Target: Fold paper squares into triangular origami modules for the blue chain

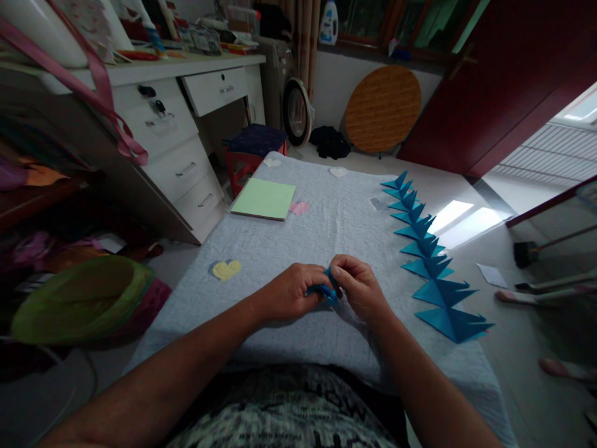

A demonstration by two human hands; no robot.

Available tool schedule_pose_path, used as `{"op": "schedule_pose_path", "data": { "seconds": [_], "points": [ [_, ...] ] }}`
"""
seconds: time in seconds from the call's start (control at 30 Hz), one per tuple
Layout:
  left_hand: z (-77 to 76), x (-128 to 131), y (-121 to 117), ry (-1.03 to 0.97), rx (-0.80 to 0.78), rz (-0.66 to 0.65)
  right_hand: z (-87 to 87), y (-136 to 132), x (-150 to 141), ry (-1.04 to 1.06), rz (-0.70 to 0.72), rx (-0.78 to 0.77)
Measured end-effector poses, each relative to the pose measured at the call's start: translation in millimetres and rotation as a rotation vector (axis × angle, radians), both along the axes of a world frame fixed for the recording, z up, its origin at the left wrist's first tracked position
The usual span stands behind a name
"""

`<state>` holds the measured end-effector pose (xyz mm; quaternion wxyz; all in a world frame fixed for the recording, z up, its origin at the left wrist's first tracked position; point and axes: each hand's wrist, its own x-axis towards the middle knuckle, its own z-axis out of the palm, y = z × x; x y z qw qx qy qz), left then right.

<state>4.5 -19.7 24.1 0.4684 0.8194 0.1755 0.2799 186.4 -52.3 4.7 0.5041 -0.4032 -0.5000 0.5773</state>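
Between my two hands, just above the near part of the cloth, is a small folded piece of blue paper (pixel 329 292). My left hand (pixel 296 289) is closed around its left side, and the fingers cover much of it. My right hand (pixel 358 285) pinches the upper right part of the paper between thumb and fingers. Along the right side of the table runs a row of several blue origami cranes (pixel 448 292), set close behind one another. A stack of light green paper (pixel 265 198) lies flat toward the far left of the table.
The table has a pale blue quilted cloth (pixel 326 230) with heart patches. A white desk (pixel 163 149) with drawers stands left, near a dark-topped red stool (pixel 256 143). A green basket (pixel 84 298) is at the lower left. Behind are a washing machine (pixel 296 112) and a round wooden board (pixel 383 109).
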Motion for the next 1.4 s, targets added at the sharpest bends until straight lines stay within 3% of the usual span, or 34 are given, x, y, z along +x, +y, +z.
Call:
{"op": "schedule_pose_path", "data": {
  "seconds": [0.3, 0.5, 0.63, 0.8, 1.4],
  "points": [
    [-5.4, -0.2, 4.1, -0.008, 0.052, -0.024, 5.3, 1.5, -3.8, -0.148, -0.085, 0.071],
    [-5.9, 0.4, 3.0, 0.022, 0.015, 0.003, 1.3, 4.0, -1.2, -0.08, -0.242, 0.045],
    [-4.4, -2.7, 3.1, -0.039, -0.024, 0.109, 2.3, 2.3, 0.9, -0.109, -0.131, 0.026],
    [-4.8, -6.2, 4.7, -0.032, 0.046, 0.232, 7.0, 0.8, 0.7, -0.211, -0.013, 0.067],
    [-8.2, -8.3, 4.4, -0.115, 0.007, 0.354, 3.1, 4.8, 0.8, -0.187, 0.0, 0.002]
  ]
}}
